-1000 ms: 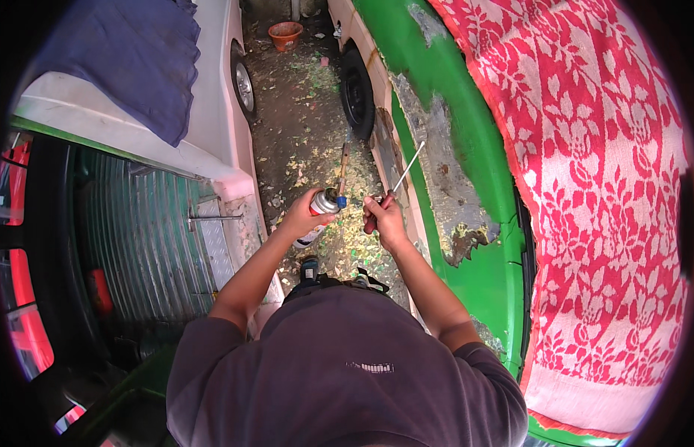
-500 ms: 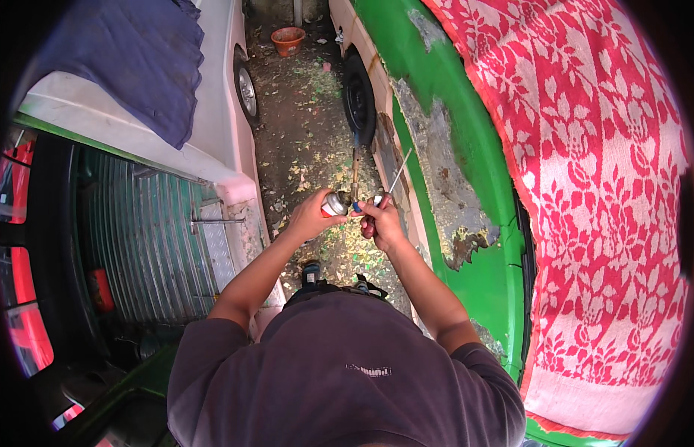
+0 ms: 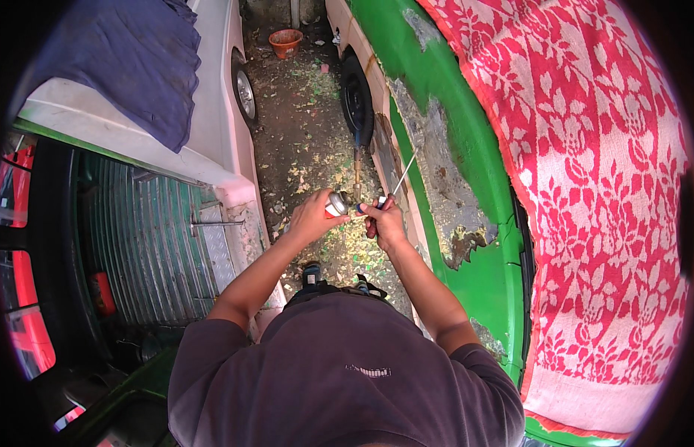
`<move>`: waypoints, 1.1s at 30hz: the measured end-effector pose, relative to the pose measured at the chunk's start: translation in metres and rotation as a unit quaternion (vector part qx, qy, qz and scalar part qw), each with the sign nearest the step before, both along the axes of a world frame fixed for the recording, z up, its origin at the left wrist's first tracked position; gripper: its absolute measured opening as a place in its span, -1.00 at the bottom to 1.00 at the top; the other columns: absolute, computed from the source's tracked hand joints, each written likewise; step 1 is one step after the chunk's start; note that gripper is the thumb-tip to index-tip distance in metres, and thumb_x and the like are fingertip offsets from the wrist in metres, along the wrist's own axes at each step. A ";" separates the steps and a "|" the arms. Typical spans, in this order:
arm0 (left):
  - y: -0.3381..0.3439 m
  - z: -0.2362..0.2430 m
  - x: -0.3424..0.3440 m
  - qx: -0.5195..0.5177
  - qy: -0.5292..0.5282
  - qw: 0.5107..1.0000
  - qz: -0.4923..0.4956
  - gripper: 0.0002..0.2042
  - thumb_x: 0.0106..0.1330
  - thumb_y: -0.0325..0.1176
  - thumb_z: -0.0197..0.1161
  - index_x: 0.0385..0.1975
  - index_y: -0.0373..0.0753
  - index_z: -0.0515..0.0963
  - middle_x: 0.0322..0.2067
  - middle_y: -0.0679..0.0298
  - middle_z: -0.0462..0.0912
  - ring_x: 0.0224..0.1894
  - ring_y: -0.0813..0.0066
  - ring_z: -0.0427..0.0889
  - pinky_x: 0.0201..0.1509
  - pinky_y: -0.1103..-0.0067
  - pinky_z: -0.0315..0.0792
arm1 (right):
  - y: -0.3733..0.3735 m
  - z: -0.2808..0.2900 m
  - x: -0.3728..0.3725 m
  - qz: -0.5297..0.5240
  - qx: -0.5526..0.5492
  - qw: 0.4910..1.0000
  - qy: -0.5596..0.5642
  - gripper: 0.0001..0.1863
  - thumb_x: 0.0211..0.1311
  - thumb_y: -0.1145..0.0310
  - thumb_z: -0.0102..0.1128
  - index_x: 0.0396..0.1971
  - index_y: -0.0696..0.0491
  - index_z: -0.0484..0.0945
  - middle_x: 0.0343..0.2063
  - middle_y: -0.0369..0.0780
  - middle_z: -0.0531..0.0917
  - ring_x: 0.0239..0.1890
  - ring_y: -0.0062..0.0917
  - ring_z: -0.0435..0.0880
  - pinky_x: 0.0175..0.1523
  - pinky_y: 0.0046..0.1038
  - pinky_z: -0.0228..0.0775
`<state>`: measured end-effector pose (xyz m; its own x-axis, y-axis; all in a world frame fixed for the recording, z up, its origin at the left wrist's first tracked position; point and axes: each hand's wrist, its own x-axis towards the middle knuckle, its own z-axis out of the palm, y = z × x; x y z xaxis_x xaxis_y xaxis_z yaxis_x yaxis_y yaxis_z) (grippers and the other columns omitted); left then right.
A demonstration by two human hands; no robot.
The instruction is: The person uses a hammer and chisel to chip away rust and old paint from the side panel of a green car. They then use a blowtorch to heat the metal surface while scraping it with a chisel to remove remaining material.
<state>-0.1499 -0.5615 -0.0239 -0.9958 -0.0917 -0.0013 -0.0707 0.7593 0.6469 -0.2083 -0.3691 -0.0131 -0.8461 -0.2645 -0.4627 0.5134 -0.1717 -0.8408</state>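
My left hand (image 3: 311, 217) is closed around a gas can (image 3: 336, 205) with a silver top and a white and red side, lying tilted toward the right. At its top sits a blowtorch (image 3: 357, 173), whose brass-coloured tube points away from me and looks bluish at the far end. The fingertips of my right hand (image 3: 389, 224) touch the torch's blue knob (image 3: 360, 208). That same hand also grips a screwdriver-like tool (image 3: 405, 174); its long thin metal shaft slants up to the right, and its dark reddish handle shows below the fingers.
On the right, a green vehicle panel (image 3: 466, 82) has a bare grey patch (image 3: 448, 175) and a red-and-white floral cloth (image 3: 585, 223) over it. To the left stands a pale vehicle body (image 3: 213, 97) under a dark blue cloth (image 3: 131, 67). Paint flakes litter the ground; a bowl (image 3: 285, 43) lies far ahead.
The tool's shaft has tipped further to the right in my right hand. My right fingers have shifted slightly at the blue knob. My left hand still holds the gas can.
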 end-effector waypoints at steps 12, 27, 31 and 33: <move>0.001 0.002 -0.002 -0.018 -0.009 1.000 0.001 -0.15 0.04 0.19 0.41 0.22 -0.28 0.32 0.08 -0.01 0.53 0.11 0.06 0.55 0.13 0.25 0.45 | 0.002 -0.002 -0.001 0.006 0.002 0.999 0.034 -0.76 0.16 0.49 0.35 -0.40 0.08 0.39 -0.48 -0.10 0.69 -0.69 -0.60 0.47 -0.69 -0.55 0.20; 0.000 -0.004 -0.001 0.004 0.040 0.999 0.006 -0.17 0.04 0.15 0.42 0.22 -0.27 0.32 0.07 0.00 0.53 0.09 0.04 0.55 0.11 0.24 0.45 | 0.005 -0.003 -0.003 -0.007 -0.160 0.971 -0.179 -0.82 0.29 0.34 0.25 -0.33 0.00 0.40 -0.37 -0.15 0.68 -0.62 -0.65 0.40 -0.60 -0.64 0.22; -0.001 -0.005 -0.002 0.005 0.036 0.999 0.004 -0.17 0.04 0.15 0.43 0.22 -0.27 0.32 0.06 0.00 0.53 0.09 0.04 0.55 0.10 0.24 0.45 | 0.006 -0.006 -0.007 0.006 -0.165 0.967 -0.194 -0.81 0.27 0.33 0.28 -0.32 0.00 0.41 -0.41 -0.16 0.67 -0.64 -0.65 0.40 -0.64 -0.61 0.19; -0.001 -0.003 -0.002 0.005 0.030 1.000 0.003 -0.17 0.04 0.15 0.43 0.21 -0.26 0.32 0.06 0.00 0.53 0.09 0.04 0.55 0.10 0.24 0.45 | 0.010 -0.004 -0.009 0.034 -0.074 0.991 -0.104 -0.75 0.22 0.38 0.33 -0.31 0.01 0.37 -0.45 -0.15 0.66 -0.66 -0.64 0.42 -0.70 -0.58 0.15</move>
<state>-0.1520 -0.5628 -0.0271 -0.9935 -0.0986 0.0575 -0.0366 0.7525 0.6576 -0.2169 -0.3594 -0.0175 -0.7148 -0.3945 -0.5774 0.6873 -0.2441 -0.6841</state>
